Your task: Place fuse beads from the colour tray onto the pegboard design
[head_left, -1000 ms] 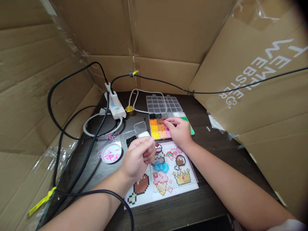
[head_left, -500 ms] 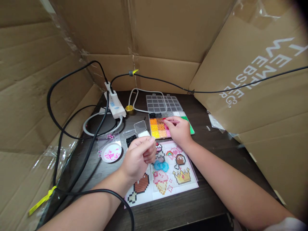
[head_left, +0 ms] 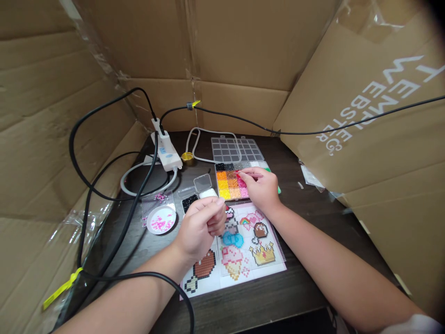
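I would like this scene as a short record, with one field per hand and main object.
Left hand: curled closed above the pattern sheet; its inside is hidden
Right hand: holds a thin pink tool over the bead box
Bead box: colours sorted in compartments; clear lid open
Pattern sheet: shows pixel crown, ice cream, others
White dish: holds loose pink beads
Power strip: white, farther back than the dish
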Demonstrator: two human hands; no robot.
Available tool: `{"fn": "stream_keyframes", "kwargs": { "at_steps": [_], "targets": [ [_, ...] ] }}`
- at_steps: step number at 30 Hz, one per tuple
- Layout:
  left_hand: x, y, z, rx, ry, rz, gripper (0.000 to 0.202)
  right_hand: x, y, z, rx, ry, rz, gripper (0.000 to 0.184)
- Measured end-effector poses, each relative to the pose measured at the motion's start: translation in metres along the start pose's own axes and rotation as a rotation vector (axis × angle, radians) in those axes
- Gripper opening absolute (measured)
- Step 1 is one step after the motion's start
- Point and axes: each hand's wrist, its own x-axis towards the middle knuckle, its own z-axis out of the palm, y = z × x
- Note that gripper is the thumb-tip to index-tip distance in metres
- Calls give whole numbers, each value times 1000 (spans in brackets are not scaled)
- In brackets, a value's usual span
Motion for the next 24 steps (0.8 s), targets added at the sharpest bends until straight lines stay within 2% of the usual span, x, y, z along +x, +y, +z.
{"fn": "stream_keyframes", "kwargs": {
  "at_steps": [4, 8, 11, 14, 17, 24],
  "targets": [
    [-1, 2, 3, 16, 16, 9, 41, -6, -25, -20, 13, 39, -53, 6],
    [-1, 3, 4, 30, 27, 25, 42, -24, -45, -63, -76, -5, -26, 7],
    [0, 2, 4, 37, 15, 25, 43, -47, -40, -98, -130, -94, 44, 7],
    [0, 1, 4, 39, 4, 27, 43, -71, -23, -122, -138, -178, 109, 7],
    [0, 0, 4, 39, 3, 31, 43, -85, -7, -132, -98, -209, 116, 5],
    [0, 0, 3, 33, 6, 18, 43, -84, 3, -126, -64, -308, 112, 6]
  ]
}}
